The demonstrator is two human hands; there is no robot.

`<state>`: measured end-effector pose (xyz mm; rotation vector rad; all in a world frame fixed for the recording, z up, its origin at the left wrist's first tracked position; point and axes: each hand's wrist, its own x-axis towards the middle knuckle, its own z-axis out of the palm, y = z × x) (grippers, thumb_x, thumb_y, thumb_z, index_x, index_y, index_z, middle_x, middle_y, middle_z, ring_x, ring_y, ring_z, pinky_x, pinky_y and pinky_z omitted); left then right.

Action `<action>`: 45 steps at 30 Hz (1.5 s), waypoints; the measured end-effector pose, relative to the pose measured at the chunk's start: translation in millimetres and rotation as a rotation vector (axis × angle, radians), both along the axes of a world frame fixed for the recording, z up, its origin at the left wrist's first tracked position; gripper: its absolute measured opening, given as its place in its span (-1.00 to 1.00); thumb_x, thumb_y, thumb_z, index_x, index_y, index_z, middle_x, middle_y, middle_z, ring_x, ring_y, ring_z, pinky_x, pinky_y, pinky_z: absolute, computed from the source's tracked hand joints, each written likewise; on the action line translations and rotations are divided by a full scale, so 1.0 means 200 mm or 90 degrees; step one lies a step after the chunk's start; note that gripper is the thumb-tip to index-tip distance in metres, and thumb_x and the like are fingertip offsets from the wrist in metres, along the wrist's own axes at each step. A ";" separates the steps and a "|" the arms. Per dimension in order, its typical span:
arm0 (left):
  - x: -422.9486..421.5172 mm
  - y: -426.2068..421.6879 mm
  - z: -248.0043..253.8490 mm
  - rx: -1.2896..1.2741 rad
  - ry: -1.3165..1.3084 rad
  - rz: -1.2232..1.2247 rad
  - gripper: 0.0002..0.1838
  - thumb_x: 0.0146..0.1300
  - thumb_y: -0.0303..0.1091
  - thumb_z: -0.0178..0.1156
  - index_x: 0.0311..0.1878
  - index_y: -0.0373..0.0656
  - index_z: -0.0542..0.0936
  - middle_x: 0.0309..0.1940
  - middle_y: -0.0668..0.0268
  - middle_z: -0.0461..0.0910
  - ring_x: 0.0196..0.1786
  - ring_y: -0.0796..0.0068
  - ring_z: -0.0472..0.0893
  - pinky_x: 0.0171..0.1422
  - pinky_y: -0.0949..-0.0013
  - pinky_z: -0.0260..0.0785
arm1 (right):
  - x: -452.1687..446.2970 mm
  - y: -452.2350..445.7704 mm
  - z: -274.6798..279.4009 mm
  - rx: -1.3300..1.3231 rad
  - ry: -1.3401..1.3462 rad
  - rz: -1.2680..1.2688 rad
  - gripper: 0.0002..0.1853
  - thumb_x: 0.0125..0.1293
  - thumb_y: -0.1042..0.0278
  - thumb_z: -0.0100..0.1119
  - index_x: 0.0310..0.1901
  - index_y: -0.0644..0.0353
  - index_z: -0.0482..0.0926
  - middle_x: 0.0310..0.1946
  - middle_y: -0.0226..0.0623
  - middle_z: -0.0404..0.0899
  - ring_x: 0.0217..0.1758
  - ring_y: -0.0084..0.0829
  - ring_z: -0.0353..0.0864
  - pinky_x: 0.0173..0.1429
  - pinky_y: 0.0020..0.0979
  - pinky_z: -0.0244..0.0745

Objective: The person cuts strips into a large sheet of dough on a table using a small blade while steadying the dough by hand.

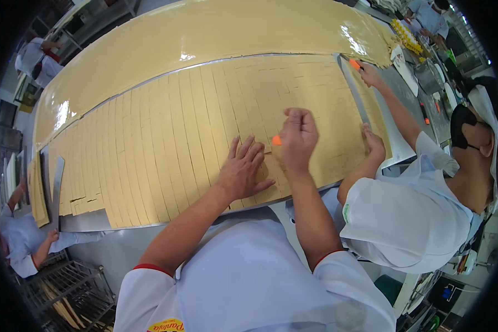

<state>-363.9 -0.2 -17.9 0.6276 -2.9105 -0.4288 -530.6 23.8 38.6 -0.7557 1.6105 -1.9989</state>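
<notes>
A wide sheet of smooth yellow dough (166, 133), scored into long narrow strips with short cross cuts, covers the table in front of me. My left hand (242, 170) lies on the strips near the middle, fingers spread, holding nothing. Just right of it, my right hand (300, 138) is closed in a fist over the sheet. An orange-handled cutter (277, 140) shows only as an orange piece beside that fist; its blade is hidden.
Beyond a seam lies a glossy uncut yellow sheet (205, 33). At right, a co-worker (409, 221) holds an orange-handled cutter (354, 65) and a long metal ruler (353, 91). Another person (25, 238) at left holds a metal strip (57, 188). A wire rack (66, 288) stands lower left.
</notes>
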 end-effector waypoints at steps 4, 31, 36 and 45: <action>-0.07 -0.02 0.07 0.033 0.030 0.002 -0.05 0.42 0.48 0.20 0.42 -0.31 0.53 0.60 0.01 0.35 0.79 -0.13 0.10 0.87 -0.35 -0.25 | -0.09 -0.01 -0.06 0.026 0.063 -0.035 -0.74 0.76 0.29 0.11 -0.09 0.29 0.64 -0.52 -0.61 0.43 -0.53 -0.81 0.26 -0.44 -0.57 0.20; 0.00 -0.08 -0.06 0.024 0.057 -0.093 0.02 0.43 0.43 0.21 0.59 -0.33 0.41 0.78 0.04 0.13 0.85 0.02 0.01 0.90 -0.21 -0.29 | -0.12 0.30 0.35 0.263 0.234 -0.063 -0.72 0.63 0.25 0.22 -0.15 0.32 0.71 -0.51 -0.39 0.61 -0.47 -0.47 0.58 -0.29 -0.35 0.51; 0.06 -0.06 -0.08 0.048 0.054 -0.117 0.19 0.45 0.49 0.15 0.77 -0.34 0.11 0.83 0.02 0.03 0.87 0.05 -0.03 0.90 -0.18 -0.28 | 0.02 0.54 0.02 0.737 0.443 0.092 -0.70 0.53 0.19 0.25 0.03 0.23 0.80 -0.16 0.03 0.84 -0.07 0.09 0.84 0.08 -0.08 0.71; 0.05 -0.09 -0.09 0.071 0.160 -0.093 0.01 0.50 0.27 0.23 0.72 -0.33 0.22 0.70 -0.04 0.27 0.77 -0.03 0.20 0.83 -0.20 -0.05 | 0.17 0.51 -0.23 0.659 0.347 -0.122 -0.74 0.41 0.25 0.38 0.00 0.21 0.81 -0.18 -0.05 0.86 -0.11 -0.05 0.87 0.04 -0.13 0.72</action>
